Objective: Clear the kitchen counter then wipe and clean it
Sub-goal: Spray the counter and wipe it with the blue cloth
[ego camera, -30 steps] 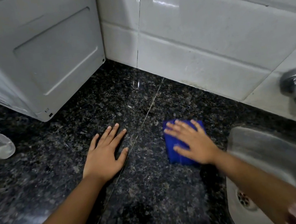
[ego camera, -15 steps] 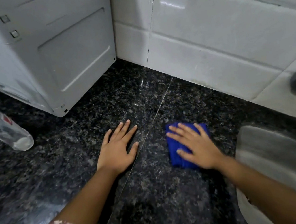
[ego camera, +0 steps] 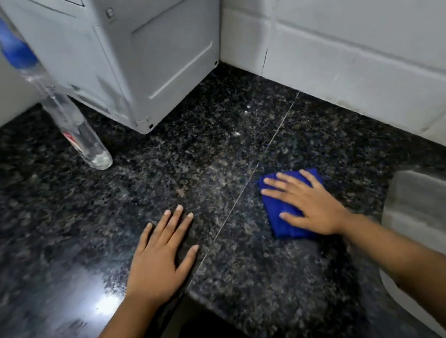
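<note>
Cloth (ego camera: 278, 228), blue, lies on the bench (ego camera: 212, 147) left of the sink (ego camera: 439, 211), pressed under the flat right hand (ego camera: 308, 208); the left hand (ego camera: 160, 262) rests flat, empty, farther from the sink.

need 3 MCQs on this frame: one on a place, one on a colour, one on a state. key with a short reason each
1. Where does the cloth lie?
A. on a shelf
B. on the counter, under the right hand
C. in a bucket

2. What colour is the cloth?
A. red
B. yellow
C. blue

3. How is the left hand?
A. flat on the counter, fingers straight, holding nothing
B. curled in a fist
C. pinching a sponge

Key:
1 B: the right hand's spread fingers press it onto the dark stone.
2 C: blue shows between and around the fingers.
3 A: it lies palm down on bare stone with nothing in its fingers.
</note>
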